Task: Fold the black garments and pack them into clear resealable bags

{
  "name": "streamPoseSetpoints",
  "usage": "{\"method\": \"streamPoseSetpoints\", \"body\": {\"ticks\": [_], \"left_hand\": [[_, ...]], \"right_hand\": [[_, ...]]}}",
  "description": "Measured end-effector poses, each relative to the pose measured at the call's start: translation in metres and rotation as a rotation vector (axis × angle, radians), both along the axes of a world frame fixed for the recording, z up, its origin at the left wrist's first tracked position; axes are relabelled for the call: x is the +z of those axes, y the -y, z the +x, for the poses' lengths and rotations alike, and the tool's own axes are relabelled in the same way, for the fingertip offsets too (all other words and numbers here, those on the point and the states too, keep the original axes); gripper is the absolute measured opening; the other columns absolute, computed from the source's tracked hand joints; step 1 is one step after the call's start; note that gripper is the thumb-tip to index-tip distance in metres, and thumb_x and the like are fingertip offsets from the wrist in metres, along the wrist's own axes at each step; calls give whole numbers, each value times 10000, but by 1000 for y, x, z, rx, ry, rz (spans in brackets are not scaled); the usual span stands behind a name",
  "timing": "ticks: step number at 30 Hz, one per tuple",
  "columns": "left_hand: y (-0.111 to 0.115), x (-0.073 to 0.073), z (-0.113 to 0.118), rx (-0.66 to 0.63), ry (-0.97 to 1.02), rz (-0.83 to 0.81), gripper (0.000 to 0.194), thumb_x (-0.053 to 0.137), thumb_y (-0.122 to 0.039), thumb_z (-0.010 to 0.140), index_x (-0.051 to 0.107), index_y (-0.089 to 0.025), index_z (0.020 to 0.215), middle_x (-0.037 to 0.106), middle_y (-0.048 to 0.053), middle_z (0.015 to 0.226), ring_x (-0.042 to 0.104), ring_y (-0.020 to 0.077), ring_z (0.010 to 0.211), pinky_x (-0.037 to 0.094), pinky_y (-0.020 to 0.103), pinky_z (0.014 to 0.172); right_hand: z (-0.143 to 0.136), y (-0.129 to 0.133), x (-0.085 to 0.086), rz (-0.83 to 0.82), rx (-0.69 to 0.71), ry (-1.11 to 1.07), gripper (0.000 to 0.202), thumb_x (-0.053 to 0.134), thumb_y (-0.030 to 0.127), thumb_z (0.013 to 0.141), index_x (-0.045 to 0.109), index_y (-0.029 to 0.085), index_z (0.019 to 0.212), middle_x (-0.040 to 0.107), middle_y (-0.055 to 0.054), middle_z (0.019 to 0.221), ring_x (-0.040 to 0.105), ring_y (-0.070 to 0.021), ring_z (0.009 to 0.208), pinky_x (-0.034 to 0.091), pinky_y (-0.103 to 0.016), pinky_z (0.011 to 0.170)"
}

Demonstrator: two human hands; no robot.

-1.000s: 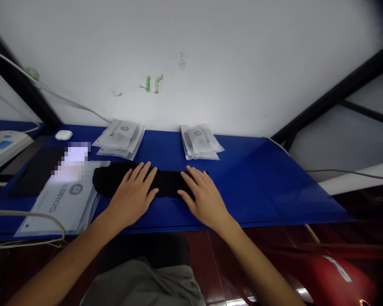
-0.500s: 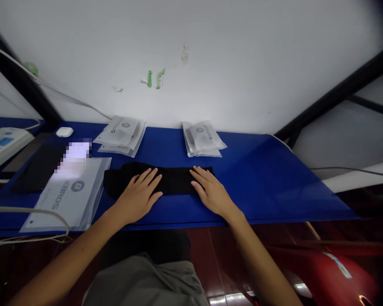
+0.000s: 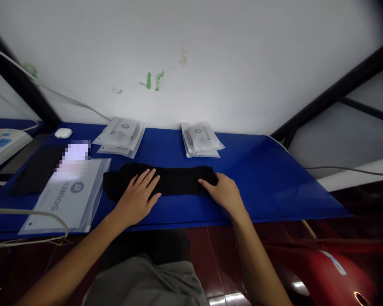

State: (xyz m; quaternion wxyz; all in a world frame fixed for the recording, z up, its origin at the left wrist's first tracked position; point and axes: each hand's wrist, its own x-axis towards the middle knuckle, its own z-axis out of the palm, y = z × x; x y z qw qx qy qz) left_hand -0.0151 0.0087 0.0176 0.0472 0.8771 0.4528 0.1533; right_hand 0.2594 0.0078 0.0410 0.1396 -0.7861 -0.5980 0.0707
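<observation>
A long strip of black cloth [image 3: 178, 180], which looks like a folded garment, lies crosswise near the front of the blue table. Flat on its left part rests my left hand [image 3: 142, 197], fingers stretched and a little spread. At the cloth's right end is my right hand [image 3: 226, 193], its thumb on top and its other fingers curled around the edge, mostly hidden from view. The exact kind of garment cannot be made out.
Frosted zip bags lie in a left stack [image 3: 121, 136], a right stack [image 3: 201, 139] and a larger front-left pile [image 3: 70, 199]. Near them are a dark phone-like object [image 3: 38, 168], a white earbud case [image 3: 63, 133], a power strip [image 3: 6, 142] and loose cables [image 3: 28, 211]. A red chair [image 3: 332, 276] stands at lower right.
My right hand has slid right, from lying flat on the cloth to its right end, where its fingers now curl round the edge. My left hand stays in place.
</observation>
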Motion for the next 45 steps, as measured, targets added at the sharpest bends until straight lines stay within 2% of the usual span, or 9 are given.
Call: {"method": "streamPoseSetpoints", "body": {"ticks": [10,16,19,26,29,31,33,37,45], "left_hand": [[1,3,8,-26,13,-25,482,380,-385,964,440,-157,1384,386,122,1497,323,272,1392,333,509,1101],[1,6,-2,-15,55,-51,489,378,-399,964,423,-174,1395,397,111,1492,331,260,1390,332,503,1106],[2,12,-16,38,115,-10,479,388,-403,958,427,-198,1389,428,97,1472,362,251,1373,339,486,1110],[10,20,-36,142,245,72,457,395,-366,952,414,-223,1386,508,83,1401,439,247,1316,381,472,1090],[13,21,-39,163,303,111,456,407,-335,950,390,-240,1396,528,84,1374,472,243,1286,405,464,1071],[17,20,-42,188,330,141,461,416,-315,950,374,-239,1404,527,89,1369,476,239,1280,408,457,1070],[20,18,-45,218,338,152,470,419,-305,951,358,-234,1412,512,96,1380,462,240,1292,405,456,1074],[24,9,-47,248,322,116,477,411,-319,954,349,-233,1418,488,104,1403,434,257,1317,401,476,1077],[23,0,-34,205,297,-15,475,384,-363,962,352,-246,1422,446,96,1446,379,268,1357,377,517,1087]], "right_hand": [[6,-2,10,113,51,-321,237,562,410,774,461,231,656,589,-1,645,567,-186,629,419,-311,602],[20,-2,-4,162,-79,-708,414,730,382,613,555,212,946,666,-29,751,640,-230,707,503,-361,625],[17,-1,-2,208,-80,-779,358,738,370,609,568,215,884,668,-36,726,653,-234,703,521,-376,646],[-46,3,33,392,-26,-299,301,672,372,727,618,200,967,705,-87,896,668,-260,801,526,-416,732],[-78,12,37,340,291,-255,470,613,423,817,544,193,1222,696,-113,1057,677,-268,926,553,-405,758],[-88,19,34,290,569,-211,483,541,410,891,478,221,1331,630,-108,1248,624,-249,1104,530,-404,893],[-89,24,26,276,652,-111,475,480,405,934,457,220,1371,526,-108,1392,496,-258,1279,431,-459,1043],[-81,24,4,136,657,18,537,409,451,959,411,174,1420,403,-129,1483,314,-274,1402,290,-541,1129],[-60,15,-13,123,645,56,503,377,426,971,405,221,1429,410,-105,1480,329,-254,1395,268,-562,1129]]}}
